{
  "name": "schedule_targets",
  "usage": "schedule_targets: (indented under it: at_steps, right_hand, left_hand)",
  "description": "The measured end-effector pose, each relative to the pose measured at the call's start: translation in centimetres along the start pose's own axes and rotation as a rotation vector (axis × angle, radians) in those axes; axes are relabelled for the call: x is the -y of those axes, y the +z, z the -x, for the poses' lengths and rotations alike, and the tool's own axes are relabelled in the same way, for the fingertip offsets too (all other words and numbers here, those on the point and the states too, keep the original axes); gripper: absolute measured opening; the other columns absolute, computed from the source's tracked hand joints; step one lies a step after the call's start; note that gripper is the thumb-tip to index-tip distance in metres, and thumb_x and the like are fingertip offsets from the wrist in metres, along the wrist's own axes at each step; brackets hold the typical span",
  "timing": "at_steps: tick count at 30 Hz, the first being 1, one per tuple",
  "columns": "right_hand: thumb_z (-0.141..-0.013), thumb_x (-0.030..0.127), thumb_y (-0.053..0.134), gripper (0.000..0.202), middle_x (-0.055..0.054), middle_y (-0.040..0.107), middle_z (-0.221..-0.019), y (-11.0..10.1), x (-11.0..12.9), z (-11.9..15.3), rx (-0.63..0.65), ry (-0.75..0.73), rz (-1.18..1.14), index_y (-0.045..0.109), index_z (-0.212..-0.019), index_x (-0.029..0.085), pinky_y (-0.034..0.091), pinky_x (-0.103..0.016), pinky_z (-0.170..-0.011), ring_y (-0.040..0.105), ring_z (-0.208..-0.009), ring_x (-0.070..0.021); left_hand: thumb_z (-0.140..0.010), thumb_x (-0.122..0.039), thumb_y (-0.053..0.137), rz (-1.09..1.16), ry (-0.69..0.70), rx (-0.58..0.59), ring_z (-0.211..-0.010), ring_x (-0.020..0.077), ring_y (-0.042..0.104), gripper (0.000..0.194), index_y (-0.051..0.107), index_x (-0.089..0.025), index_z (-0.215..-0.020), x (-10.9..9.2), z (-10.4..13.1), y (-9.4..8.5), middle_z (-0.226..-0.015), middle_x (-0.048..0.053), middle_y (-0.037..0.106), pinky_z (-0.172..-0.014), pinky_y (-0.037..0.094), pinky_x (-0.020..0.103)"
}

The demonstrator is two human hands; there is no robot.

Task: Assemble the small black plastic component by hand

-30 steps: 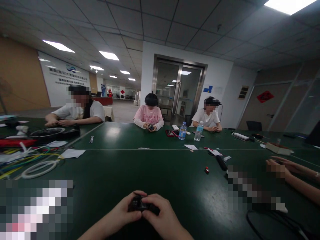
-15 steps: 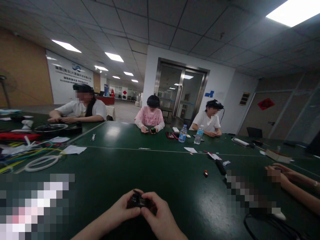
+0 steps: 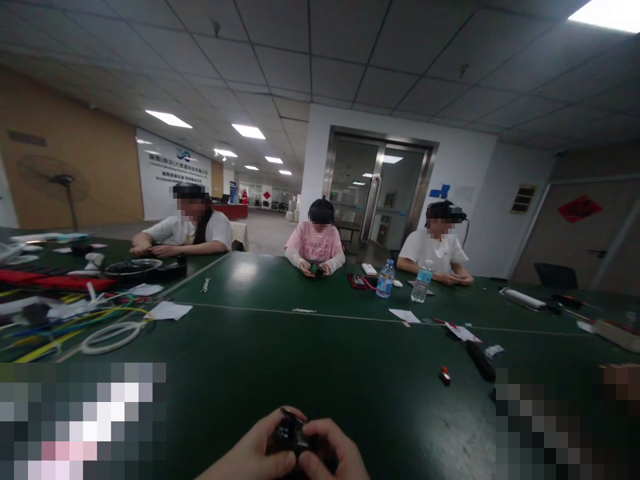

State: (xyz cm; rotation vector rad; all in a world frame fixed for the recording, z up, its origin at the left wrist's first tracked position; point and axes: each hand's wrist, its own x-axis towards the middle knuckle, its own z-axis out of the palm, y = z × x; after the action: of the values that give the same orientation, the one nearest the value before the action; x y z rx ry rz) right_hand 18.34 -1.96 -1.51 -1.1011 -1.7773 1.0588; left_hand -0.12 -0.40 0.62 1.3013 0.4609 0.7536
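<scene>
Low in the middle of the view, both of my hands are closed around a small glossy black object (image 3: 289, 430), held above the green table (image 3: 240, 380). My left hand (image 3: 257, 448) wraps its outer left side, with the thumb along the front. Fingertips and thumb of my right hand (image 3: 336, 448) pinch it from the right. The fingers cover much of it, so its exact kind cannot be made out. A small red and silver item (image 3: 445, 376) lies on the tabletop to the right of my hands.
Cables and a white coiled hose (image 3: 113, 339) crowd the left side, near a paper sheet (image 3: 169, 311) and a wrench (image 3: 205, 285). Two water bottles (image 3: 385, 279) stand across the table, where three people sit. A black-handled item (image 3: 480, 361) lies at right.
The view has turned slightly left and up, so everything sits farther right and lower. My hands keep their hold on the black object.
</scene>
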Motion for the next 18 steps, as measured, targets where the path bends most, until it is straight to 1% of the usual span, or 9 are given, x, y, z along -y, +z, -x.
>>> schedule_targets:
  at_steps: [2,6,9,13,18]
  right_hand:
    - [-0.073,0.044,0.059,0.031,-0.005,0.063,-0.093,-0.1,0.5,0.1,-0.016,-0.022,0.010,0.060,-0.097,0.024,0.045,-0.030,-0.071,0.059,-0.081,-0.0205]
    - [-0.075,0.039,0.058,0.026,-0.006,0.060,-0.100,-0.1,1.6,0.4,-0.045,-0.070,0.000,0.060,-0.097,0.024,0.045,-0.029,-0.070,0.058,-0.086,-0.0196]
    - [-0.077,0.033,0.057,0.022,-0.005,0.059,-0.100,0.0,2.4,0.7,-0.064,-0.073,0.006,0.061,-0.096,0.025,0.045,-0.028,-0.070,0.058,-0.086,-0.0181]
    - [-0.076,0.027,0.058,0.018,-0.004,0.061,-0.098,-0.1,3.4,1.0,-0.108,-0.070,0.028,0.063,-0.093,0.024,0.044,-0.027,-0.072,0.058,-0.085,-0.0174]
    - [-0.075,0.025,0.060,0.021,-0.003,0.063,-0.096,-0.1,4.1,1.2,-0.128,-0.027,0.045,0.062,-0.095,0.023,0.044,-0.029,-0.073,0.058,-0.084,-0.0183]
  left_hand:
    - [-0.069,-0.035,0.069,-0.023,-0.003,-0.027,-0.098,0.0239,0.058,0.043,0.052,-0.020,-0.106,0.2,0.1,-0.1,-0.099,0.006,0.063,-0.082,0.039,0.036]
    - [-0.069,-0.038,0.067,-0.100,-0.009,-0.091,-0.091,0.0218,0.058,0.044,0.052,-0.021,-0.106,0.6,0.4,-0.2,-0.097,0.005,0.063,-0.075,0.041,0.033]
    - [-0.070,-0.039,0.066,-0.119,-0.013,-0.075,-0.093,0.0232,0.058,0.046,0.050,-0.021,-0.109,0.7,0.5,-0.2,-0.100,0.007,0.062,-0.077,0.041,0.035]
    - [-0.070,-0.039,0.066,-0.129,-0.016,-0.094,-0.095,0.0246,0.057,0.046,0.050,-0.021,-0.110,0.5,0.6,0.0,-0.101,0.007,0.062,-0.081,0.041,0.037]
    - [-0.066,-0.041,0.068,-0.117,-0.020,-0.095,-0.093,0.0250,0.057,0.048,0.051,-0.021,-0.106,0.5,0.4,0.0,-0.094,0.005,0.062,-0.080,0.041,0.038]
